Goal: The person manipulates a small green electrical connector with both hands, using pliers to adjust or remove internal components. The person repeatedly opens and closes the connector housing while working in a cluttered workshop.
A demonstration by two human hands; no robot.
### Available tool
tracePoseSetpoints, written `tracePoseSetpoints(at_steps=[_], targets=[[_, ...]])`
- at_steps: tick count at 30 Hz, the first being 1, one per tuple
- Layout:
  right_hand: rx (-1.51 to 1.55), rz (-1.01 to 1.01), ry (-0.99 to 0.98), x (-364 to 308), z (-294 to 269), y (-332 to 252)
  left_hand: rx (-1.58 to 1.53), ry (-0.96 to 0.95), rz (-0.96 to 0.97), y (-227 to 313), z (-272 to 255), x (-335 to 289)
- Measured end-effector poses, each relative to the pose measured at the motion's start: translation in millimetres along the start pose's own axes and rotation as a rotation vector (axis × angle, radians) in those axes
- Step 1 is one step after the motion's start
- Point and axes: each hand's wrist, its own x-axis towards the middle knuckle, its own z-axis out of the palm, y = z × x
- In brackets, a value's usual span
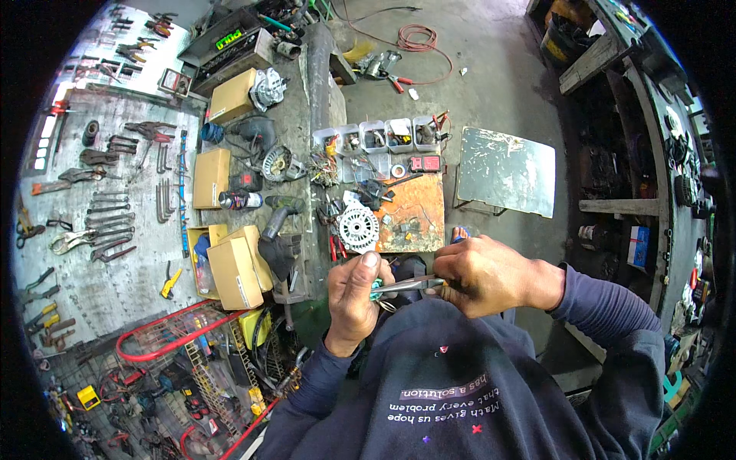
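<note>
Close to my body, both hands meet over my lap. My right hand (481, 274) is closed round a pair of pliers (414, 284), whose metal jaws point left towards my other hand. My left hand (353, 300) is closed, thumb up, on a small bunch of wires (377, 290) with green and pale strands. The jaw tips reach these wires; whether they grip them I cannot make out. Just beyond my left hand, a round silver alternator housing (359, 227) with slots lies on the orange-stained work board (422, 203).
Clear plastic bins (376, 136) of small parts line the board's far side. A metal-topped stool (506, 172) stands to the right. Cardboard boxes (234, 268) and machine parts crowd the left bench. Hand tools hang on the pegboard (153, 207). A red hose (418, 37) lies coiled on the floor.
</note>
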Motion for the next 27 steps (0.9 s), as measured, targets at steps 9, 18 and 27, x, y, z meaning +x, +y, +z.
tracePoseSetpoints(at_steps=[9, 18, 27], targets=[[-0.39, 0.087, 0.128, -25, -11, -32, 0.134, 0.115, 0.043, 15, 7, 3], [-0.555, 0.177, 0.041, -26, -14, -49, 0.486, 0.093, 0.244, 19, 12, 1], [-0.211, 0.216, -0.011, -15, 2, -23, 0.433, 0.131, 0.249, 6, 15, 1]])
